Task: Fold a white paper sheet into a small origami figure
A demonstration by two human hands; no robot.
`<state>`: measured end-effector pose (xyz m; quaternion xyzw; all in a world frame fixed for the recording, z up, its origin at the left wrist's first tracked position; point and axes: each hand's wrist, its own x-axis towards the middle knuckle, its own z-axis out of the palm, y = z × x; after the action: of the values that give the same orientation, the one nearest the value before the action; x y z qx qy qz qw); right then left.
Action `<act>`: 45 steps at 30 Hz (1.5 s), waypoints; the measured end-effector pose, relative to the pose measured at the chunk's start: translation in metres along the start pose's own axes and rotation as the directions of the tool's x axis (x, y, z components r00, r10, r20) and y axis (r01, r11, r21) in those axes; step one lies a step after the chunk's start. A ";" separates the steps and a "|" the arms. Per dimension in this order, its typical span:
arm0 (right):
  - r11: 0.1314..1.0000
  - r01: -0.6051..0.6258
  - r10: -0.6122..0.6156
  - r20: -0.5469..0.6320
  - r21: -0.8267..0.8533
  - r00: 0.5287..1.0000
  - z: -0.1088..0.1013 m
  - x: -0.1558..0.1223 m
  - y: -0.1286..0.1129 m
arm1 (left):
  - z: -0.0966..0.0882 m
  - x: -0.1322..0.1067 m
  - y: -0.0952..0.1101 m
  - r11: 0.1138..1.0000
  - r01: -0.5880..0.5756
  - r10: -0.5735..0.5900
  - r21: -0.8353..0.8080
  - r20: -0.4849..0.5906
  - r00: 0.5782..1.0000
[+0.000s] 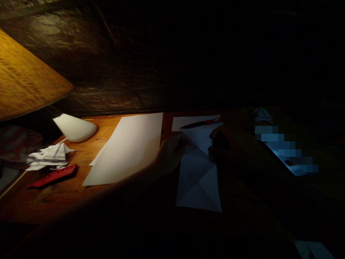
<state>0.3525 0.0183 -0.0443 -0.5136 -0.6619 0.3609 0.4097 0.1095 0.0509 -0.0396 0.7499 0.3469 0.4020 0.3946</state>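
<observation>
A narrow strip of white paper (198, 181) lies on the wooden table before me, with diagonal crease lines crossing it. At its far left edge, my left hand (172, 149) has its fingers bent in on the paper. My right hand (222, 144), mostly in shadow, pinches the opposite edge with thumb and finger. Just beyond the hands, a knife (202, 123) with a dark blade and reddish handle rests across another piece of white paper (176, 124). Dim light hides the fingertips' exact contact.
Left of my hands are white sheets (129, 147), a red notched strip (54, 176), a folded paper figure (51, 156) and a lamp (75, 127) with its cord. On the right lie a lit device (285, 156), its screen blurred out, and another folded paper figure (262, 115). A wall stands behind.
</observation>
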 end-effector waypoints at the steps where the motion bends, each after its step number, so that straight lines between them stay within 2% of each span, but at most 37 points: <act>1: 1.000 -0.001 0.000 0.018 0.011 1.000 0.000 0.000 -0.001 | 0.000 0.000 0.001 0.999 0.018 -0.018 -0.030 0.003 1.000; 4: 1.000 0.000 -0.002 0.061 0.025 0.998 -0.002 0.000 -0.005 | 0.000 0.003 0.005 0.994 0.037 -0.034 -0.098 0.034 0.999; 10: 0.995 -0.059 0.051 0.104 0.078 0.993 -0.004 -0.001 -0.011 | 0.001 0.004 0.001 0.987 0.006 0.017 -0.159 0.144 0.989; 13: 0.988 -0.107 0.092 0.124 0.114 0.988 -0.006 -0.002 -0.015 | 0.001 0.003 -0.002 0.997 0.017 -0.007 -0.081 0.123 0.992; 18: 0.996 -0.087 0.087 0.108 0.003 0.990 -0.011 0.000 -0.023 | -0.001 0.003 0.000 0.972 -0.150 0.153 0.180 -0.007 0.988; 22: 0.996 -0.053 0.057 0.058 -0.070 0.997 -0.012 0.002 -0.026 | -0.003 0.004 -0.003 0.954 -0.169 0.196 0.249 -0.088 0.977; 29: 0.994 -0.056 0.060 0.040 -0.092 0.997 -0.012 0.002 -0.030 | -0.004 0.004 0.000 0.976 -0.113 0.112 0.189 0.015 0.994; 37: 0.994 -0.105 0.107 0.073 -0.019 0.992 -0.010 -0.001 -0.032 | -0.002 0.003 0.005 0.980 -0.160 0.151 0.120 0.084 0.985; 41: 0.993 -0.116 0.119 0.100 -0.034 0.988 -0.008 -0.002 -0.033 | -0.002 0.002 0.006 0.977 -0.186 0.172 0.105 0.131 0.976; 43: 0.993 -0.106 0.111 0.091 -0.050 0.990 -0.009 -0.002 -0.034 | -0.002 0.001 0.005 0.970 -0.209 0.193 0.124 0.127 0.973; 45: 0.995 -0.090 0.093 0.062 -0.053 0.994 -0.009 -0.001 -0.035 | -0.003 0.000 0.003 0.953 -0.226 0.217 0.202 0.065 0.974</act>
<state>0.3477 0.0105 -0.0090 -0.5416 -0.6594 0.3791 0.3579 0.1075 0.0508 -0.0362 0.8295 0.2924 0.3892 0.2740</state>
